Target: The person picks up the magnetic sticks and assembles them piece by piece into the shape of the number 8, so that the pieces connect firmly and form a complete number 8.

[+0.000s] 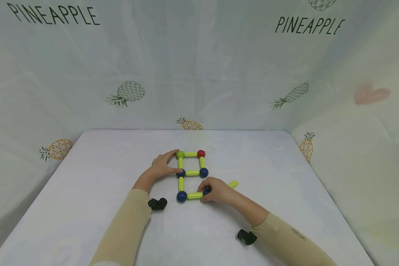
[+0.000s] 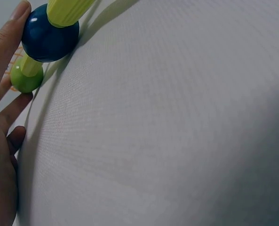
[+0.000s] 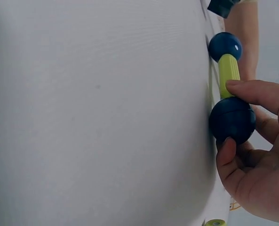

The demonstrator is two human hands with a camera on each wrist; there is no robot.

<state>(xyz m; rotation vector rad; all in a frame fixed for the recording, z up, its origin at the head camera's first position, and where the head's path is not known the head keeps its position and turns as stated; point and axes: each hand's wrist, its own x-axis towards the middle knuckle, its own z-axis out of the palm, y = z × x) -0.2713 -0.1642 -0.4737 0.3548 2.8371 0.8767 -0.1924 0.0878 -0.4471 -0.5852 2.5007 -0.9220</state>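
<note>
A flat frame of yellow-green sticks and balls lies on the table. Its upper square has a green ball [image 1: 180,154], a red ball [image 1: 201,153], a middle-left blue ball [image 1: 181,173] and another blue ball [image 1: 204,172] at its corners. My left hand [image 1: 161,167] spans the left side, thumb on the middle-left ball and fingertips at the green one, fingers spread. From a lower-left blue ball [image 1: 181,196] a stick [image 1: 195,195] runs right. At its end my right hand [image 1: 219,191] pinches a blue ball [image 3: 232,121], with a fingertip against the stick.
Another yellow-green stick [image 1: 233,184] lies just beyond the right hand, partly covered by it. A dark wrist device [image 1: 157,204] is on the left sleeve, another [image 1: 246,237] on the right. Pineapple-print cloth [image 1: 199,74] hangs behind the white table [image 1: 119,147].
</note>
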